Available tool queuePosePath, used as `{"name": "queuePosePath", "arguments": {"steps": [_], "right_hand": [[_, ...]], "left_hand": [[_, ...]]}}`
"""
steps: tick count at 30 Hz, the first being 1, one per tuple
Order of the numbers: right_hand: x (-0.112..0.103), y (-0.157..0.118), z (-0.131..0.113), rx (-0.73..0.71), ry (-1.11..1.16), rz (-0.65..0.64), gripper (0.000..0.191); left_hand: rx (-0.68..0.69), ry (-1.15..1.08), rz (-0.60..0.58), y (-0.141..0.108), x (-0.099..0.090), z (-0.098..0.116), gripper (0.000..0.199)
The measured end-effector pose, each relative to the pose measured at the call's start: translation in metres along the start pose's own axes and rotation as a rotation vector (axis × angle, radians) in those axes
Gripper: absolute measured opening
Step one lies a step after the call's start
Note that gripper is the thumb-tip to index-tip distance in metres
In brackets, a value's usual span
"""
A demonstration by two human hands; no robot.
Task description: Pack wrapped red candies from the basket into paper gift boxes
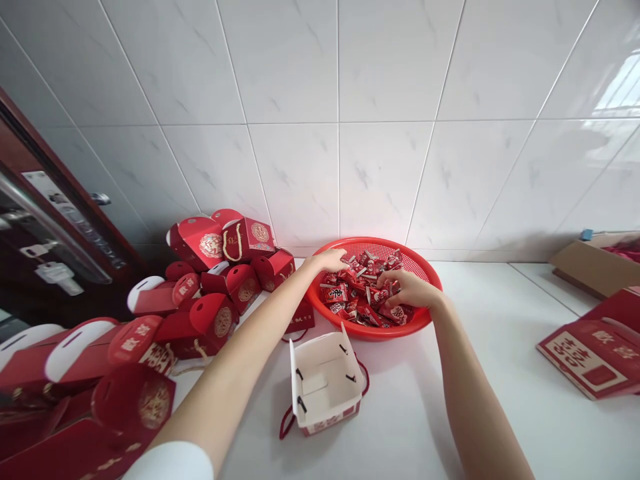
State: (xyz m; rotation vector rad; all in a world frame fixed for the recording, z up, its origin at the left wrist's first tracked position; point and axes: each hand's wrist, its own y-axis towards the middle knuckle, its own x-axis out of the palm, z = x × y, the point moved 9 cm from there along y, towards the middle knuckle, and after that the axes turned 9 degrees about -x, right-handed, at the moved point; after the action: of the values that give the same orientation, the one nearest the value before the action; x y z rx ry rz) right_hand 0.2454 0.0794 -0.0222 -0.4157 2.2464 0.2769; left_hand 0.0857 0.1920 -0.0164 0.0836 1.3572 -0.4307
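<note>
A red plastic basket [370, 241] stands against the tiled wall, with many red wrapped candies [367, 287] in it. My left hand [331, 261] reaches over its left rim, fingertips among the candies; what they touch is hidden. At the right side of the basket, my right hand [407, 289] has its fingers curled and apart over the candies, touching them. In front of the basket an open box [325, 380] with a white inside and red cord handles stands on the white table; only black cord ends show inside it.
Several closed red boxes [197, 320] with gold prints crowd the left side. Flat red boxes [590, 353] lie at the right, near a brown cardboard box [580, 273]. A dark red door [65, 233] with keys is at the far left.
</note>
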Motion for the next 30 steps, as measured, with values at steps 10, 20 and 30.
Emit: {"name": "queuePosePath", "arguments": {"steps": [10,20,30], "right_hand": [[0.003,0.002,0.005,0.038,0.011,-0.003,0.034],[-0.006,0.004,0.005,-0.017,0.027,0.115,0.009],[-0.025,-0.001,0.017,0.111,0.014,0.343,0.012]], "left_hand": [[0.021,-0.161,-0.21,0.014,0.031,0.018,0.015],[-0.027,-0.289,-0.208,0.01,0.031,0.002,0.04],[-0.019,-0.241,-0.378,0.001,0.043,0.013,0.027]]}}
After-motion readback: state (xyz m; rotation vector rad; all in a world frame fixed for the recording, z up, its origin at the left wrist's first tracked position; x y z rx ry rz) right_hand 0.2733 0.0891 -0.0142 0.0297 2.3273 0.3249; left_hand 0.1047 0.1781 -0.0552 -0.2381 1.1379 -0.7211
